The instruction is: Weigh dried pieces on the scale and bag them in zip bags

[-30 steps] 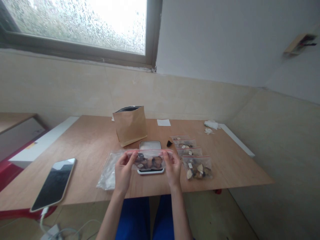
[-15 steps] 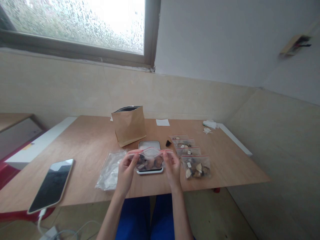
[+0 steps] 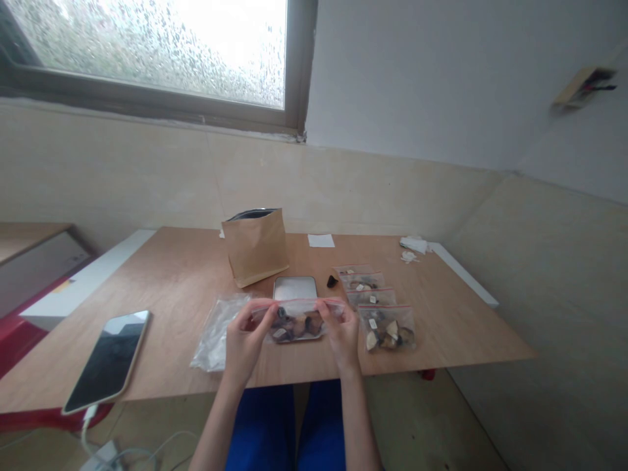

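Between my two hands a clear zip bag [image 3: 297, 325] with a red-pink seal strip is stretched, with brown and dark dried pieces inside. My left hand [image 3: 248, 332] pinches its top left edge and my right hand [image 3: 341, 327] pinches the top right edge. The bag's mouth looks flattened into a nearly straight line. Behind and under it is a small flat scale [image 3: 295, 286], its front part covered by the bag. A lone dark dried piece [image 3: 332, 281] lies on the table just right of the scale.
Several filled zip bags [image 3: 387, 330] lie in an overlapping row on the right. A brown paper pouch [image 3: 258, 247] stands at the back. Clear empty bags [image 3: 213, 337] are left of my hands. A phone [image 3: 108, 360] with a cable lies at the table's [image 3: 171, 275] left front.
The zip bag's mouth has gone from gaping in the middle to pulled straight. Both hands have dropped slightly, and more of the scale's back shows. The view has shifted a little.
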Demonstrator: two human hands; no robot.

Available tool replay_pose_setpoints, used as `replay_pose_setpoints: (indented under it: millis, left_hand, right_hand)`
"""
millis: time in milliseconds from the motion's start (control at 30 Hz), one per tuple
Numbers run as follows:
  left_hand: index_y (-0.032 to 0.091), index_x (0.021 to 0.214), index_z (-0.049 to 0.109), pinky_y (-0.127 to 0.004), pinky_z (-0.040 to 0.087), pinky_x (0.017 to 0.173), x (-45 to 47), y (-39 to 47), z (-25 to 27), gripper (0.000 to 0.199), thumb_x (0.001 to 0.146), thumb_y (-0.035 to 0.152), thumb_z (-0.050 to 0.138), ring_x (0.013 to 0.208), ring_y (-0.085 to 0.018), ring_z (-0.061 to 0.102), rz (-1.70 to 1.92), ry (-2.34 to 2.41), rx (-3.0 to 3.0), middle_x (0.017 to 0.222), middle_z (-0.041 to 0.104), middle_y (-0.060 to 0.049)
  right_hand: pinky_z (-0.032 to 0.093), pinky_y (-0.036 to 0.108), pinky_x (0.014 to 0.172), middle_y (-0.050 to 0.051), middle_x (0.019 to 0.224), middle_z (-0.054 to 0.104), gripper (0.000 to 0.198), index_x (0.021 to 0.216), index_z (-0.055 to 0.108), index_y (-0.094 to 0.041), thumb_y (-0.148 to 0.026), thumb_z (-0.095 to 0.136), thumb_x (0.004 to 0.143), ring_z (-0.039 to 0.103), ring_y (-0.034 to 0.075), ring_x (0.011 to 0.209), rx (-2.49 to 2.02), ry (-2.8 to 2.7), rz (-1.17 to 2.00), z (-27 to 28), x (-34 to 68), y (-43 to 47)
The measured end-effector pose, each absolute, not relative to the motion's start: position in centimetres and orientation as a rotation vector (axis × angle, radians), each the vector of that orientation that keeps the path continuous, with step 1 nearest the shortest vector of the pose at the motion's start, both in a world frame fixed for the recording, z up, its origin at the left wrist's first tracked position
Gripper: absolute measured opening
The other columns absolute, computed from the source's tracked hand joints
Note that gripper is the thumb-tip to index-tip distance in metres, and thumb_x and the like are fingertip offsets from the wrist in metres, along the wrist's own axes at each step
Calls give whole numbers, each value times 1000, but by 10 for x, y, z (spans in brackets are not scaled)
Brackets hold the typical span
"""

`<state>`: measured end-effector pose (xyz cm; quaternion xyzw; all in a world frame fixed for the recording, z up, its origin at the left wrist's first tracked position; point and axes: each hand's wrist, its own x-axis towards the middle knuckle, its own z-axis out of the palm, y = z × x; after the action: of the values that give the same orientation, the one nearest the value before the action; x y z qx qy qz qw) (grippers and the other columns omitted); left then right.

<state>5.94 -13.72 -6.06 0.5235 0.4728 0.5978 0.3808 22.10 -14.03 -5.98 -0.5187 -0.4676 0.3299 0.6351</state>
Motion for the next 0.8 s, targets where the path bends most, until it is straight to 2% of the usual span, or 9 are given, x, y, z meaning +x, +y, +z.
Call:
replay_pose_setpoints:
  millis: [267, 567, 800]
  left_hand:
    - [17, 77, 66, -26, 50, 65, 66, -137, -54, 22, 72, 38, 63, 73, -18, 63, 1539, 1165, 1255, 78, 67, -5]
    - [17, 70, 67, -26, 51, 65, 69, -140, -47, 20, 72, 37, 63, 76, -19, 61, 1493, 1131, 1341, 77, 65, -6]
    - [18, 68, 68, -29, 49, 70, 66, -141, -48, 16, 71, 33, 65, 81, -20, 60, 1549, 1153, 1364, 79, 65, -7]
  right_hand:
    - [51, 27, 67, 3, 71, 68, 21, 73, 62, -16, -38, 63, 74, 63, 16, 68, -1123, -1062, 837, -62, 220, -141]
    - [49, 25, 54, 3, 68, 67, 22, 71, 66, -16, -37, 70, 65, 60, 15, 58, -1105, -1126, 972, -66, 222, -138]
    - [44, 22, 50, -1, 60, 59, 18, 65, 63, -16, -34, 68, 68, 54, 12, 55, -1058, -1147, 976, -62, 221, -141]
